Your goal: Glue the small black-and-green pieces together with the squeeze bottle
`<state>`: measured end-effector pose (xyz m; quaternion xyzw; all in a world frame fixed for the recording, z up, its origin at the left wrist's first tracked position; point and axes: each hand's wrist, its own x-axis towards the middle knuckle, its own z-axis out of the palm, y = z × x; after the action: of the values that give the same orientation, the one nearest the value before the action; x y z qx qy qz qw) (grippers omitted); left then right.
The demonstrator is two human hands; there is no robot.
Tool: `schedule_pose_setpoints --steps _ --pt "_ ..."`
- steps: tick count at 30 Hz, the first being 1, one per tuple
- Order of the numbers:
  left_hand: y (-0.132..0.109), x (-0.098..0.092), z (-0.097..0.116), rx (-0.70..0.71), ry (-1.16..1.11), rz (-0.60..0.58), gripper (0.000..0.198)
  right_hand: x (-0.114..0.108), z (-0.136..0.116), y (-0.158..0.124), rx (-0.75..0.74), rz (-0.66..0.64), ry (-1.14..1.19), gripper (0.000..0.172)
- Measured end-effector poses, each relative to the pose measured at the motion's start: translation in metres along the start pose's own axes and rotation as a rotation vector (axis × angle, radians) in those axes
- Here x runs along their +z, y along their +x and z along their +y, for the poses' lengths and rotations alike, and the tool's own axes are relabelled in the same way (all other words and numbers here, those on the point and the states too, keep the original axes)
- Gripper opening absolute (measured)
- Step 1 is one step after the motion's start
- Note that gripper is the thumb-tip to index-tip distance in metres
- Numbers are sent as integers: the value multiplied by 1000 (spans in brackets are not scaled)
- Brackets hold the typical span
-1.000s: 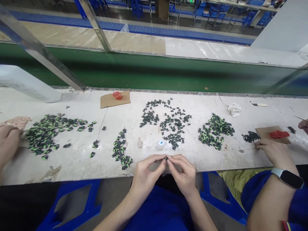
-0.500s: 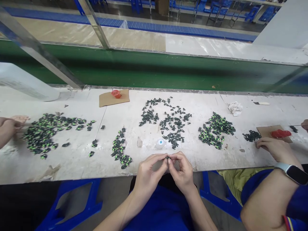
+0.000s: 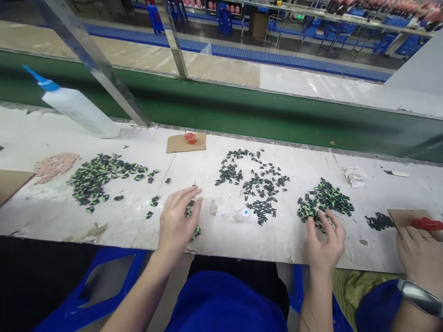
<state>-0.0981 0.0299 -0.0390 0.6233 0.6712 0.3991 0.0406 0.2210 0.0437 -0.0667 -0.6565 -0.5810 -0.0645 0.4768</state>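
Observation:
My left hand (image 3: 178, 221) is over the small cluster of black-and-green parts (image 3: 195, 233), thumb and fingers apart, partly hiding it. I see nothing held in that hand. My right hand (image 3: 325, 237) reaches to the near edge of a larger heap of black-and-green parts (image 3: 330, 196), its fingers spread and curved. Between my hands lie many small black forked pieces (image 3: 263, 212), loosely scattered. In front of them stands a small whitish bottle with a blue tip (image 3: 242, 213).
Farther left are another heap of black-and-green parts (image 3: 92, 177), pinkish pieces (image 3: 55, 167) and a large white bottle (image 3: 83, 110). A red cup (image 3: 190, 138) sits on cardboard (image 3: 176, 144). At right, a co-worker's hand (image 3: 417, 251) is beside a red object (image 3: 426, 224). Crumpled paper (image 3: 355, 176) lies behind.
My hands were together at the table edge, pinching a small dark part. Now they are apart, left at the small cluster, right at the larger heap. The view has shifted left.

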Motion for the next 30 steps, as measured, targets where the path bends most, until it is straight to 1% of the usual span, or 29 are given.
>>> schedule_pose_setpoints --steps 1,2,3,5,7,9,10,12,14,15,18,20,22,24,26,28,30 --pt "10 1 -13 -29 89 1 24 1 -3 0 -27 -15 3 24" --pt "18 4 -25 -41 172 -15 27 4 -9 -3 -58 -56 26 26" --pt "26 7 -35 -38 246 -43 29 7 -17 -7 -89 -125 65 28" --pt "36 16 -50 -22 373 -131 31 17 -35 -20 -141 -320 146 35" --pt "42 23 -59 -7 455 -209 27 31 -54 -33 -156 -497 187 49" --pt "45 27 -63 18 482 -254 22 45 -69 -43 -148 -593 213 60" --pt "46 28 -64 30 481 -265 20 51 -74 -46 -139 -619 224 58" --pt "47 27 -62 44 451 -278 19 58 -83 -48 -113 -644 260 41" --pt "46 23 -54 46 366 -294 19 58 -88 -46 -77 -662 344 24" --pt "44 21 -48 45 294 -301 19 56 -88 -44 -47 -676 407 20" --pt "29 20 -23 39 -29 -329 20 43 -84 -40 111 -682 627 23" --pt "13 25 -6 58 -270 -381 22 34 -75 -38 263 -621 704 27" --pt "-5 34 6 81 -408 -464 20 27 -64 -38 401 -536 716 30" --pt "-22 44 12 95 -452 -494 18 23 -52 -37 485 -463 722 32" --pt "-35 53 11 107 -431 -456 17 20 -43 -38 517 -429 764 34" --pt "-43 58 7 112 -388 -391 15 19 -39 -40 535 -441 801 32" --pt "-46 58 3 109 -359 -353 14 20 -39 -44 547 -475 823 31"
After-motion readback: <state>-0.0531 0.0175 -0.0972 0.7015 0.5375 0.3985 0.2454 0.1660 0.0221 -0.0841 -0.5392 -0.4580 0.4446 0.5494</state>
